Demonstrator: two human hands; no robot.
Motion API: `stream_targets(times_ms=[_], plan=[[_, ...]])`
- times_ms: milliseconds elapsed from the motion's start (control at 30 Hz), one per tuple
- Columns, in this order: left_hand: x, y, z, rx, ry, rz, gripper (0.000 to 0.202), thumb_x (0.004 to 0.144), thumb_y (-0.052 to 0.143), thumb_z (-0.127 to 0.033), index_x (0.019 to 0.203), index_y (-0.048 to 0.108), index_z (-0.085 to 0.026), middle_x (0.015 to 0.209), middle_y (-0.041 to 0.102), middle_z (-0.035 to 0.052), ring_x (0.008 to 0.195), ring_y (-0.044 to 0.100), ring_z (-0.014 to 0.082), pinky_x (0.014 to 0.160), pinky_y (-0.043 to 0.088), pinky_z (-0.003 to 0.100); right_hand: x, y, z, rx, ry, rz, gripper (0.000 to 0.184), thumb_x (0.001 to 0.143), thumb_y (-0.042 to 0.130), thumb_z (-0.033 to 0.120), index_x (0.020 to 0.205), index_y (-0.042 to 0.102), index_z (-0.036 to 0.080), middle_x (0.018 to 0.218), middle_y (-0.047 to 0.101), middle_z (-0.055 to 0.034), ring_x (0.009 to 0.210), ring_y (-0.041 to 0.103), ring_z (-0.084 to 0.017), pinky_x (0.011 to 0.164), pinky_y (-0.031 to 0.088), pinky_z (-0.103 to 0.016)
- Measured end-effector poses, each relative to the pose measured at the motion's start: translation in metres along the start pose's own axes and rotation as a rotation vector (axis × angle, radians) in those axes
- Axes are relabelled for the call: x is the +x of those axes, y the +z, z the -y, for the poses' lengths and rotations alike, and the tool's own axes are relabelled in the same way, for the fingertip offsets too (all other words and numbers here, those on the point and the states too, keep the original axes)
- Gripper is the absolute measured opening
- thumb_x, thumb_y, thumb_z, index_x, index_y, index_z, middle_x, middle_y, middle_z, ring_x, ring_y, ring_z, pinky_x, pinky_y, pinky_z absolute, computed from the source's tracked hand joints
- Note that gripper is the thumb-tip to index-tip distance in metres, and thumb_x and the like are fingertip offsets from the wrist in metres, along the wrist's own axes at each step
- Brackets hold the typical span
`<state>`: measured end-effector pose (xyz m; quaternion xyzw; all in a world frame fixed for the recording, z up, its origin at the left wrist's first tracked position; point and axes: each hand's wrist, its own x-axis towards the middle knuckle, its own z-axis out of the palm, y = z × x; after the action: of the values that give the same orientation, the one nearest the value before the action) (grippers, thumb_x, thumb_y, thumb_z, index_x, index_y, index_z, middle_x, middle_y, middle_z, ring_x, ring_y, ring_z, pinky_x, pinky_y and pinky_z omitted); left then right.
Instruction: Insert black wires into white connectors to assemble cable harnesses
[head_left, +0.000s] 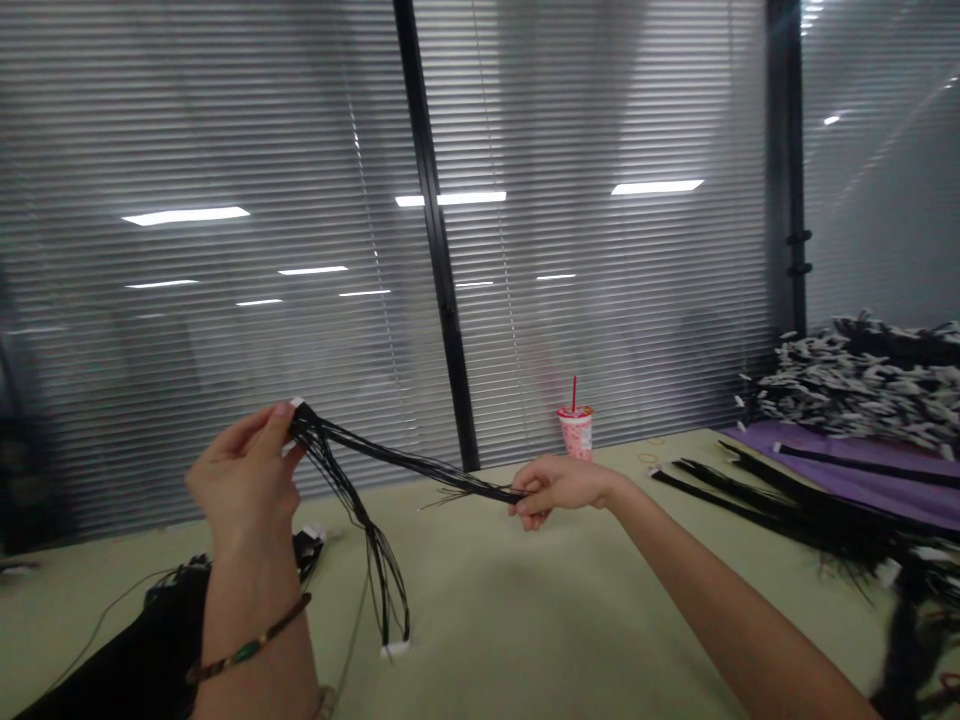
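Observation:
A black wire harness (420, 462) stretches between my two hands above the pale green table. My left hand (251, 465) is raised and pinches one end of it, beside a small white connector (298, 402). From that end a second branch of thin black wires (360, 515) hangs down to another white connector (395, 649) low over the table. My right hand (559, 488) has its fingers closed round the other branch of the harness, to the right and a little lower. A few loose wire strands stick out near its fingertips.
Several black harnesses (765, 490) lie on the table (525, 620) at right. Behind them a large heap of black wires with white connectors (885, 385) rests on a purple sheet (795, 445). A pink cup (576, 436) with a red straw stands by the blind-covered glass. More dark wires lie at left.

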<state>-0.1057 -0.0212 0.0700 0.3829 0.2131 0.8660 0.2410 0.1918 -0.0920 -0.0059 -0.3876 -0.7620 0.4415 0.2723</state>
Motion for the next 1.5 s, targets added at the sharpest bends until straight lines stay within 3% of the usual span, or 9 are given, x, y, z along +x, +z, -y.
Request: stream_targets(times_ms=[233,500,633,833,933,1033,1267,1433,1500], plan=[[-0.018,0.016,-0.012,-0.019,-0.087,0.156,0.017,0.052,0.072,-0.015,0.067,0.063,-0.014,0.058,0.062,-0.0021,0.056,0.058,0.0101,0.05,0.05,0.021,-0.013,-0.002,0.007,-0.129,0.083,0.302,0.05,0.064,0.068,0.029,0.109,0.053,0.014,0.095,0.061,-0.008,0.077,0.06,-0.011,0.071,0.047,-0.022],[-0.07,0.054,-0.02,-0.124,-0.111,0.43,0.015,0.059,0.071,-0.02,0.073,0.066,-0.015,0.064,0.067,0.0008,0.061,0.062,0.0111,0.055,0.051,0.02,-0.005,0.002,0.01,-0.367,0.026,0.055,0.057,0.065,0.066,0.038,0.115,0.048,0.015,0.11,0.056,-0.012,0.089,0.059,-0.017,0.073,0.047,-0.026],[-0.082,0.063,-0.022,-0.273,-0.11,0.484,0.013,0.063,0.069,-0.017,0.075,0.066,-0.015,0.068,0.067,0.0011,0.065,0.062,0.0095,0.059,0.049,0.018,0.003,0.013,0.007,-0.271,-0.036,0.09,0.071,0.057,0.073,0.035,0.119,0.044,0.018,0.119,0.049,-0.0106,0.096,0.056,-0.018,0.075,0.047,-0.024],[-0.081,0.066,-0.013,-0.487,-0.365,0.564,0.012,0.067,0.067,-0.018,0.078,0.063,-0.014,0.074,0.066,0.0011,0.063,0.058,0.0075,0.057,0.046,0.017,0.018,0.025,-0.004,-0.158,-0.101,0.156,0.038,0.067,0.065,0.023,0.103,0.057,0.014,0.087,0.062,-0.0031,0.081,0.059,-0.012,0.072,0.045,-0.021],[-0.073,0.062,-0.008,-0.732,-0.576,0.708,0.011,0.072,0.063,-0.019,0.082,0.06,-0.015,0.063,0.059,-0.0048,0.054,0.051,0.0048,0.054,0.044,0.018,0.016,0.02,-0.005,-0.173,-0.093,0.096,0.026,0.068,0.063,0.022,0.092,0.061,0.012,0.074,0.061,-0.0016,0.071,0.058,-0.01,0.067,0.044,-0.02],[-0.061,0.055,-0.004,-0.865,-0.669,0.8,0.007,0.079,0.053,-0.015,0.085,0.056,-0.016,0.059,0.052,-0.0067,0.051,0.045,0.0047,0.054,0.042,0.021,0.009,0.01,-0.003,-0.172,-0.113,0.034,0.02,0.068,0.064,0.023,0.084,0.061,0.011,0.074,0.061,-0.0022,0.069,0.057,-0.01,0.067,0.043,-0.021],[-0.047,0.042,-0.002,-0.675,-0.553,0.72,0.038,0.079,0.047,-0.037,0.1,0.054,-0.006,0.063,0.047,-0.0008,0.056,0.044,0.0096,0.057,0.044,0.028,-0.005,-0.002,0.004,-0.084,-0.164,-0.03,0.026,0.07,0.063,0.032,0.086,0.057,0.012,0.073,0.058,-0.0017,0.068,0.055,-0.01,0.065,0.042,-0.023],[-0.057,0.042,-0.008,-0.539,-0.393,0.767,0.05,0.058,0.054,0.002,0.107,0.053,-0.01,0.069,0.046,-0.0014,0.063,0.046,0.0087,0.068,0.045,0.027,-0.013,-0.004,0.013,-0.133,-0.169,-0.007,0.031,0.069,0.064,0.027,0.096,0.059,0.011,0.073,0.055,-0.0015,0.066,0.051,-0.009,0.061,0.039,-0.021],[-0.06,0.042,-0.009,-0.507,-0.353,0.798,0.057,0.051,0.05,0.006,0.105,0.054,-0.012,0.069,0.047,-0.0017,0.065,0.047,0.0093,0.07,0.046,0.029,-0.017,-0.006,0.017,-0.197,-0.166,-0.001,0.033,0.07,0.064,0.026,0.098,0.059,0.011,0.07,0.054,-0.0006,0.063,0.049,-0.008,0.056,0.037,-0.019]])
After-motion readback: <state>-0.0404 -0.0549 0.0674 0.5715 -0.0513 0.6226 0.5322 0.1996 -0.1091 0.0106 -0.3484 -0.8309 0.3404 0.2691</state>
